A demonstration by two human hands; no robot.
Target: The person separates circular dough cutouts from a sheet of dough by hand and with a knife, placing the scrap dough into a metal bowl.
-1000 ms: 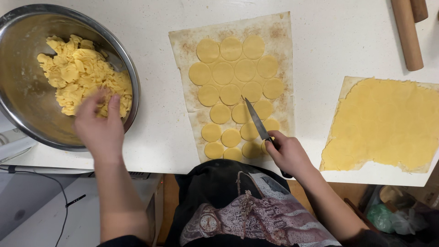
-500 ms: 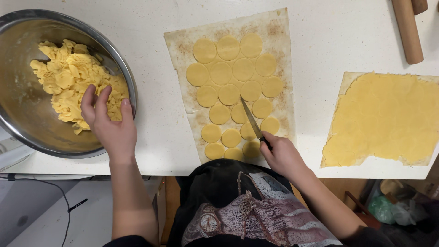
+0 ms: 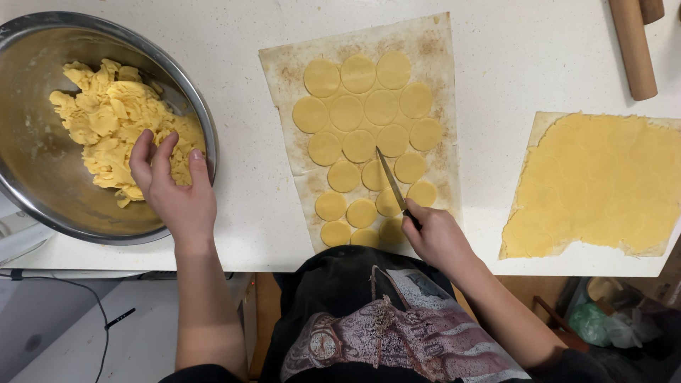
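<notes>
Steel knife (image 3: 392,182) clamped in right hand (image 3: 438,237) at the counter's near edge, blade running up-left over the dough rounds (image 3: 366,136) on parchment (image 3: 433,46). Left hand (image 3: 172,188), fingers loosely apart, touches dough scraps (image 3: 106,120) in bowl (image 3: 35,177), left edge.

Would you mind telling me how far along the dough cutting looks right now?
Done: many cut dough rounds lie on the parchment sheet. In hand: the right hand holds a knife with its tip among the rounds, and the left hand rests on the dough scraps in the steel bowl. Left: the rolled dough sheet beside them looks unlifted.
</notes>
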